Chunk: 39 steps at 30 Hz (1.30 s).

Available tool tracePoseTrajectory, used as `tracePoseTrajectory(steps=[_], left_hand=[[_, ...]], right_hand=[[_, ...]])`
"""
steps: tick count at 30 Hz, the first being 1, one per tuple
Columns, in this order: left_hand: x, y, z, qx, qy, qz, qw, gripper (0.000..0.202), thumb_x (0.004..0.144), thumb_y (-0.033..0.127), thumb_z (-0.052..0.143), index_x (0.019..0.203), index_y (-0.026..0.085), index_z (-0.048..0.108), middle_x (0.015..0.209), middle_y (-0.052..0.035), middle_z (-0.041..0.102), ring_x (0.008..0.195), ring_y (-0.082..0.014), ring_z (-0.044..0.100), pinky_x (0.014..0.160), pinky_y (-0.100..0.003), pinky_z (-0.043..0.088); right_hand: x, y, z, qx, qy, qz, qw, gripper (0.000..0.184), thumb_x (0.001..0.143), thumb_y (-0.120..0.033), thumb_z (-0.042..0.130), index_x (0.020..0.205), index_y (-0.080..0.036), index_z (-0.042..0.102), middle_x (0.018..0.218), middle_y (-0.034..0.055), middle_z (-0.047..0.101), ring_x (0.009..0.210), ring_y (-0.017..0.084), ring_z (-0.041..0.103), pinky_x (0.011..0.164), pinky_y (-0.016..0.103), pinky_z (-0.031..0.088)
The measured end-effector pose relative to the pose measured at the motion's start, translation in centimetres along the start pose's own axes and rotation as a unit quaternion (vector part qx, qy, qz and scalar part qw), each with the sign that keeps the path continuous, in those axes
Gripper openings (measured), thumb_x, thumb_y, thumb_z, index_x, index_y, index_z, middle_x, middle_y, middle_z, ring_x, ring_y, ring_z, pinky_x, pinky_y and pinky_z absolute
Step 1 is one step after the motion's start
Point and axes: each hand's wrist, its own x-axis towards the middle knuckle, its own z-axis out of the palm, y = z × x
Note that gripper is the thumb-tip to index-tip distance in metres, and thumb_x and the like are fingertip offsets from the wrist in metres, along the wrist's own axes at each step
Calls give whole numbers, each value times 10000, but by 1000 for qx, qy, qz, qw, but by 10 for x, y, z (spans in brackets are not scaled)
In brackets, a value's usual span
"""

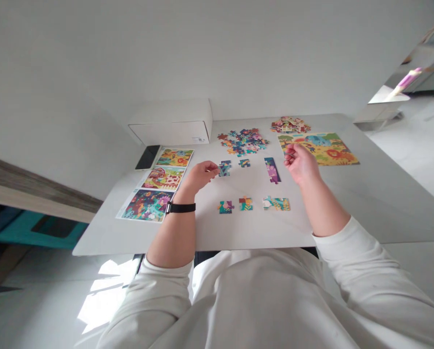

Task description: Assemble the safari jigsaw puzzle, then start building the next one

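My left hand (199, 175) is closed in a pinch on a blue puzzle piece (224, 168) resting on the white table (365, 194). My right hand (300, 162) is raised a little, its fingers curled on something small I cannot make out. Between the hands lie a small blue piece (244, 163) and a purple strip of joined pieces (272, 169). Nearer me lie three small joined groups (225, 207) (245, 203) (276, 203). A heap of loose pieces (243, 141) lies beyond the hands.
A finished animal puzzle (324, 149) lies at the right, with a second heap of pieces (290, 125) behind it. A sheet of three reference pictures (158, 184), a black phone (147, 157) and a white box (171, 121) are at the left and back.
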Motion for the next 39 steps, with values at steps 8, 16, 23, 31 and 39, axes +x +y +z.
tracePoseTrajectory(steps=[8,16,23,31,39], left_hand=[[0,0,-4,1,-1,1,1000,240,797,428,776,878,205,739,739,-21,707,661,-147,619,599,-254,490],[0,1,-6,-26,19,9,999,185,825,372,736,907,214,687,832,-21,725,711,-148,650,604,-246,507],[-1,2,-8,-53,27,21,998,206,831,390,770,885,218,671,784,-11,681,681,-142,625,591,-243,482],[-1,5,-6,-54,22,22,998,125,846,305,733,894,206,674,784,-14,689,660,-136,615,587,-251,481],[-5,1,-36,-56,110,15,992,190,848,375,751,913,212,679,826,-23,705,744,-151,636,610,-235,491]], right_hand=[[-2,-1,1,0,-5,1,1000,241,845,-373,842,789,-252,642,723,-24,668,581,104,556,490,221,455],[-5,-2,3,-22,-9,6,1000,225,882,-359,814,788,-259,634,722,-18,650,585,120,547,482,240,453],[-8,-4,5,-46,-15,0,999,250,911,-405,804,792,-268,631,719,-17,621,575,125,528,473,247,456],[-8,-3,6,-46,-15,4,999,246,863,-418,837,795,-276,649,712,-21,640,585,130,531,470,233,458],[-7,-2,4,-35,-29,16,999,205,839,-341,829,790,-255,650,721,-18,669,586,119,557,493,235,461]])
